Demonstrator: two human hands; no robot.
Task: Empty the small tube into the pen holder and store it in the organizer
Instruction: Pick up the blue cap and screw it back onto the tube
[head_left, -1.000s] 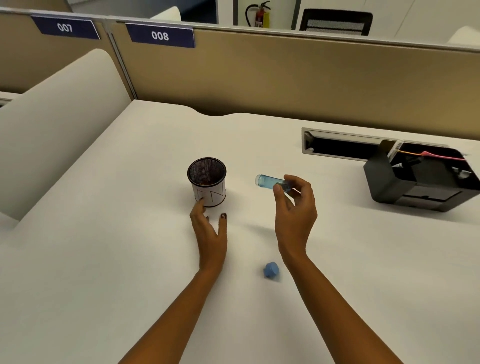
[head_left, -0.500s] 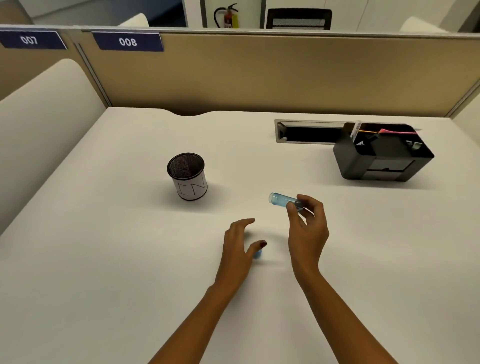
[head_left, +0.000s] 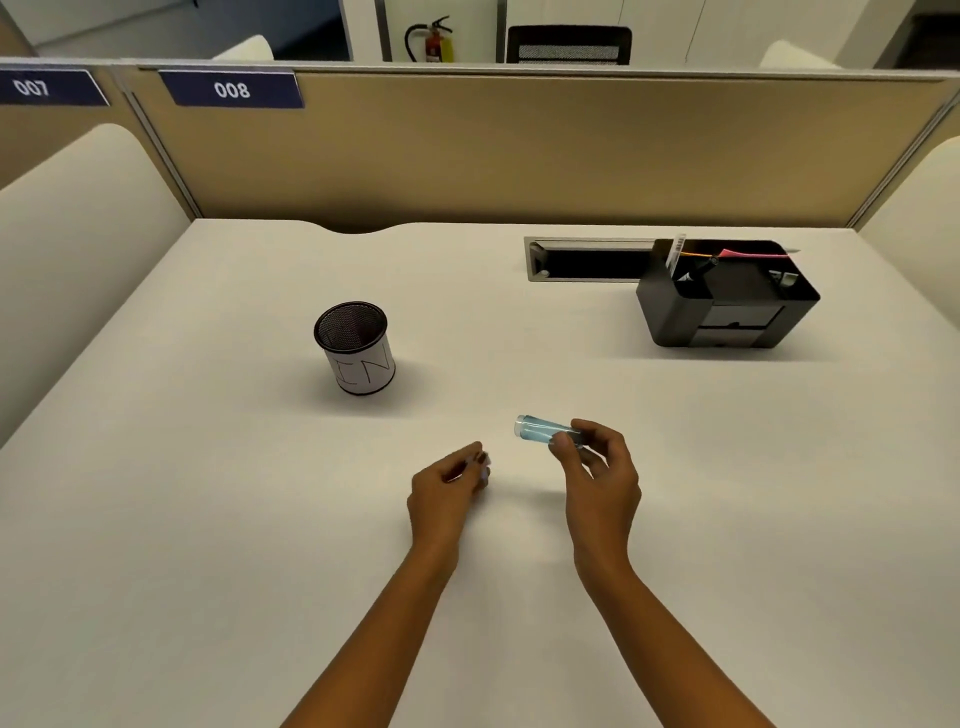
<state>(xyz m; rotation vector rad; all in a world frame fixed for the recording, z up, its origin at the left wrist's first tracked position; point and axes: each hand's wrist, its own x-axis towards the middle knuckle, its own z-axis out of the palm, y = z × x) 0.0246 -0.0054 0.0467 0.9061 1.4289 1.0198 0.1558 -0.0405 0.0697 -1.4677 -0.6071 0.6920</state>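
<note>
White desk (head_left: 208, 519): right hand (head_left: 597, 483) pinches small tube (head_left: 540, 430) near pen holder (head_left: 356, 347); left hand (head_left: 447, 493) curled, grip unclear.

A mesh pen holder (head_left: 355, 347) is seen standing on the white desk (head_left: 208, 493); a black organizer (head_left: 724, 296) is set well to its right, further back.

A white table (head_left: 208, 519) fronts a tan partition (head_left: 519, 156) bearing blue tags 007 (head_left: 49, 87) and 008 (head_left: 232, 89) at 11 o'clock. A cable slot (head_left: 587, 260) is sunk in the table at 1 o'clock. Beyond the partition, at 12 o'clock, stand a red fire extinguisher (head_left: 432, 40) and a black chair (head_left: 569, 45).
</note>
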